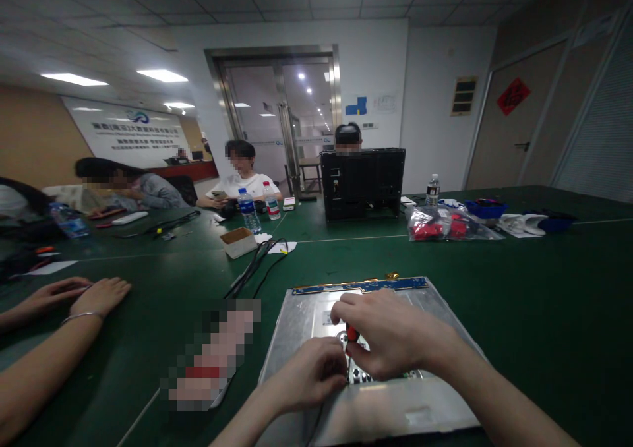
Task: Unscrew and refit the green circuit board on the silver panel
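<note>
A flat silver metal panel (289, 341), apparently the back of a display, lies on the table in front of me. A narrow blue circuit board (361, 285) runs along its far edge. My right hand (395, 331) is closed round a screwdriver with a red handle (352, 333), which stands roughly upright over the panel's middle. Beside its shaft, my left hand (314, 371) has its fingers curled together low over the panel; what they grip is hidden. Small electronic parts (360, 374) show partly beneath my hands.
Left of the panel lie a blurred-out object (212, 361) and black cables (254, 269). Another person's hands (101, 297) rest further left. Beyond stand a small open box (238, 242), bottles (249, 211), a black monitor (363, 183) and a plastic bag with red items (448, 225).
</note>
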Available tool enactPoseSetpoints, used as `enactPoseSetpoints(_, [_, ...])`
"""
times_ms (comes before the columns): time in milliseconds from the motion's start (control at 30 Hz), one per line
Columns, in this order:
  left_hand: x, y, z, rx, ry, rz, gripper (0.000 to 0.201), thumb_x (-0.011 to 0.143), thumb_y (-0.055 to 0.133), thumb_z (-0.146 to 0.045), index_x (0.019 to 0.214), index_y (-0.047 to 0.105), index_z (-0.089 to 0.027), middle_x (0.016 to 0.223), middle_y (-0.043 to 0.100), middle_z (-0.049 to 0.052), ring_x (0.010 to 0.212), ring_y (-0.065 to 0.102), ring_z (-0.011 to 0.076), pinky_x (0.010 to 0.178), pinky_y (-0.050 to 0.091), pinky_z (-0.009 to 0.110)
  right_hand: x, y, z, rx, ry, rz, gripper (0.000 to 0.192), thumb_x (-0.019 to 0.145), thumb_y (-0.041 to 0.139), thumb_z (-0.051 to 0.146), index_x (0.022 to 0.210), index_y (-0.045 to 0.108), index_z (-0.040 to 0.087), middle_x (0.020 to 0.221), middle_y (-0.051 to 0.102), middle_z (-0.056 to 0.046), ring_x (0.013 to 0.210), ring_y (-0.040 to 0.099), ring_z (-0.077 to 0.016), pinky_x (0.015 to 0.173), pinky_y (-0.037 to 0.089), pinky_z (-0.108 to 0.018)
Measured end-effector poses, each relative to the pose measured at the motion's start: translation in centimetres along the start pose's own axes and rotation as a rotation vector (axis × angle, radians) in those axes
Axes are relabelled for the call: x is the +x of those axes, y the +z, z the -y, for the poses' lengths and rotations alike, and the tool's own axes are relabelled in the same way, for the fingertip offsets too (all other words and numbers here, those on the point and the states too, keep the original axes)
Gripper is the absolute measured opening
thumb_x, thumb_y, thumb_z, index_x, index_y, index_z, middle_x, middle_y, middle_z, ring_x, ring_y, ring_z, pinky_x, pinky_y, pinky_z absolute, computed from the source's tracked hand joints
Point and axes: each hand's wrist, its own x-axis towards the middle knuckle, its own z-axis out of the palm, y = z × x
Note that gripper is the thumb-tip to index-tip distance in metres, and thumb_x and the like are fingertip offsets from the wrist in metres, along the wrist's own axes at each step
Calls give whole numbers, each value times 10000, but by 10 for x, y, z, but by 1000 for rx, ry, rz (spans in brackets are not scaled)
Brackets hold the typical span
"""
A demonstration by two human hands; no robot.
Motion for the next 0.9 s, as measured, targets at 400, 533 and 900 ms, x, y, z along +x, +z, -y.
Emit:
enactPoseSetpoints(400, [-1,-1,-3,21,-40,1,79,708,536,-87,732,581,-148,722,575,0,604,489,119,511,330,201,5,5,-1,-98,82,-4,256,854,532,369,1045,590,209,837,706,-50,725,639,-214,548,297,-277])
enactPoseSetpoints(533, [0,-2,-4,16,13,-15,112,715,544,-94,795,595,-154,761,598,7,655,505,138,575,370,216,2,2,0,-40,26,-7,316,810,557,322,1106,562,210,898,700,-49,774,635,-221,563,319,-278])
enactPoseSetpoints(900, [-1,1,3,-15,-14,0,92,734,557,-121,814,586,-154,776,599,16,661,518,146,571,387,214,4,5,-1,-69,45,-5,289,797,558,270,1077,563,198,864,701,-49,728,625,-203,535,286,-272])
